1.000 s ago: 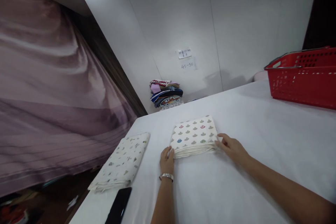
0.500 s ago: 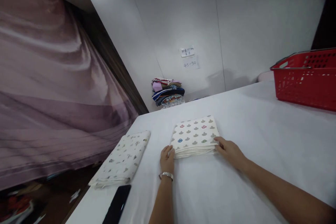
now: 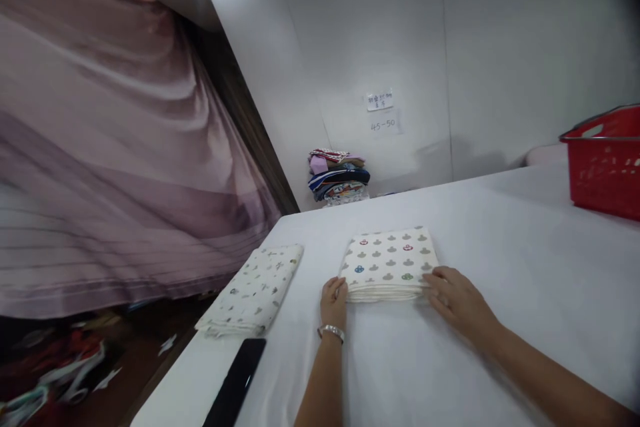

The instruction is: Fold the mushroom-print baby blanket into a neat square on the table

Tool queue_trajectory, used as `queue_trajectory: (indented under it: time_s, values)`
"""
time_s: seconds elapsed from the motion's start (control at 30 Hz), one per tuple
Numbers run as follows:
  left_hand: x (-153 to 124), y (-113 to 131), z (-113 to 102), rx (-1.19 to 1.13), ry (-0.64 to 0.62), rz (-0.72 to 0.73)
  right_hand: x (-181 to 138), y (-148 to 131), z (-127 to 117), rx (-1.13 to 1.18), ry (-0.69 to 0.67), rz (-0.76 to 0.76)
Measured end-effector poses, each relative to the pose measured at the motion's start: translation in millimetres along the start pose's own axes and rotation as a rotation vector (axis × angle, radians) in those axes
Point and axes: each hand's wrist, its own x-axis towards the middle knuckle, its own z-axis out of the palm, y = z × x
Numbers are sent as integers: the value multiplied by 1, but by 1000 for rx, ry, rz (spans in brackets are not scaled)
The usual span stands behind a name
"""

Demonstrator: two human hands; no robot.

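A folded white cloth (image 3: 387, 261) printed with grey, red, blue and green motifs lies flat on the white table. My left hand (image 3: 333, 300), with a bracelet at the wrist, is closed at its near left corner. At the near right corner my right hand (image 3: 453, 293) pinches the edge, its thumb low against the layers and fingers on top. Several folded layers show along the near edge. Off to the left lies a second folded white cloth (image 3: 253, 290) with small dark and green prints, untouched.
A black phone (image 3: 235, 383) lies at the table's near left. The red plastic basket (image 3: 605, 170) stands at the right. Behind the far edge is a pile of folded fabrics (image 3: 339, 175) against the wall. A pinkish curtain (image 3: 125, 147) hangs along the left side.
The view has swung slightly left, so everything sits further right in the picture. Both hands stay at the cloth's near corners; the right hand's fingers have shifted a little on the edge.
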Motion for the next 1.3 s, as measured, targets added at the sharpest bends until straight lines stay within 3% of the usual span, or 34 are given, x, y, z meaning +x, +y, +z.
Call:
queue_trajectory:
  time_s: [0.1, 0.27, 0.43, 0.57, 0.87, 1.3]
  values:
    - [-6, 7, -3, 119, 1, 51, 4, -2, 9, -15, 100, -191]
    - [-17, 29, -7, 529, 8, 432, 11, 0, 19, 0, 10, -170]
    - [-21, 55, 8, 560, -258, 645, 13, -1, 16, -16, -94, -123]
    - [-17, 58, 17, 520, -358, 636, 16, -4, 12, 25, -119, -92]
    - [-13, 51, 22, 521, -319, 609, 18, -10, 10, 143, -135, 9]
    - [-17, 52, 14, 497, -322, 685, 12, -8, 12, 87, -91, -138]
